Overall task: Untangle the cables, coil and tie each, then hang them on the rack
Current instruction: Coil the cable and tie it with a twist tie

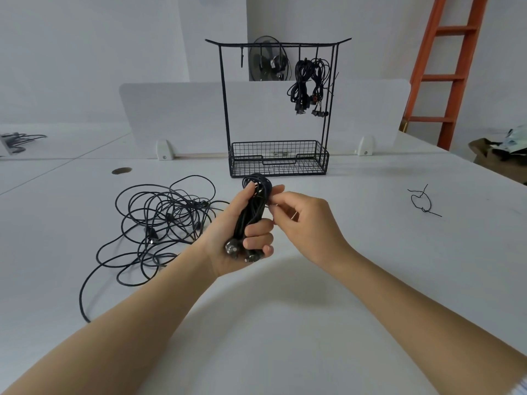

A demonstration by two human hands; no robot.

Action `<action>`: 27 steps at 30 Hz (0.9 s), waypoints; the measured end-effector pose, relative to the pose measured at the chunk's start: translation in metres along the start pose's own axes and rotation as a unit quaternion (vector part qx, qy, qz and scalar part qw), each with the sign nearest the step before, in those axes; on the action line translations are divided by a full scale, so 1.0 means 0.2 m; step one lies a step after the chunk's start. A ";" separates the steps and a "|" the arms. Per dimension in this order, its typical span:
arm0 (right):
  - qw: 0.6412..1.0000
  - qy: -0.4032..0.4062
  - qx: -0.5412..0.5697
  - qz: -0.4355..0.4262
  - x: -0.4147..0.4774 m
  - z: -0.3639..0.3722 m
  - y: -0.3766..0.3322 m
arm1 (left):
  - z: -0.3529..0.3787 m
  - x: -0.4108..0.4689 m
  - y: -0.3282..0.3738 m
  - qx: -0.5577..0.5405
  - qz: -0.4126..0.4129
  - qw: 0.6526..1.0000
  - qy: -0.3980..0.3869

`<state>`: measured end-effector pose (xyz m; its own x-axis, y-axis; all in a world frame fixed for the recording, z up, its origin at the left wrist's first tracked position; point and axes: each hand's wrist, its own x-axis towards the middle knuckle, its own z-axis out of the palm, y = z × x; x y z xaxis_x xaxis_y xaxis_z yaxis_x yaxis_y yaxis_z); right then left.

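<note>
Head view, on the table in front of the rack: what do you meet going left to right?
In order: tangled cables → left hand gripping the coiled cable → right hand, fingers at that coil → loose wire tie.

Two bare hands, left hand [236,238] and right hand [302,220], short plain fingernails, left forearm [119,323] and right forearm [413,303] uncovered along all that shows, sleeve edge [523,388] at the right arm's upper end, pale fabric with faint bluish stripes
</note>
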<state>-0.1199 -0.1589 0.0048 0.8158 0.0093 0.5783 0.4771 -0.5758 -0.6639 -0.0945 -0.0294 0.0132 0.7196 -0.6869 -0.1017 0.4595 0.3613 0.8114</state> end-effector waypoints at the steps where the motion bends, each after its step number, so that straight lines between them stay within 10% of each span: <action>1: 1.000 0.000 -0.018 -0.022 0.00 0.00 0.00 | 0.00 0.00 0.00 0.005 0.001 1.000 -0.001; 9: 0.986 -0.105 -0.117 -0.064 0.02 -0.05 0.04 | -0.04 0.00 0.01 -0.014 0.053 0.994 -0.090; 17: 0.993 -0.084 -0.082 0.007 0.04 -0.11 0.02 | -0.11 0.02 0.08 0.080 0.086 0.992 0.053; 27: 0.986 -0.132 -0.050 0.090 0.04 -0.07 0.03 | -0.10 0.01 0.05 0.130 0.082 0.988 -0.016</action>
<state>-0.1145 -0.1740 0.0119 0.9475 0.1046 0.3021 0.2925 -0.6649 -0.6873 -0.0787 -0.0152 0.0101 0.7541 -0.6541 0.0593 0.1849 0.2981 0.9364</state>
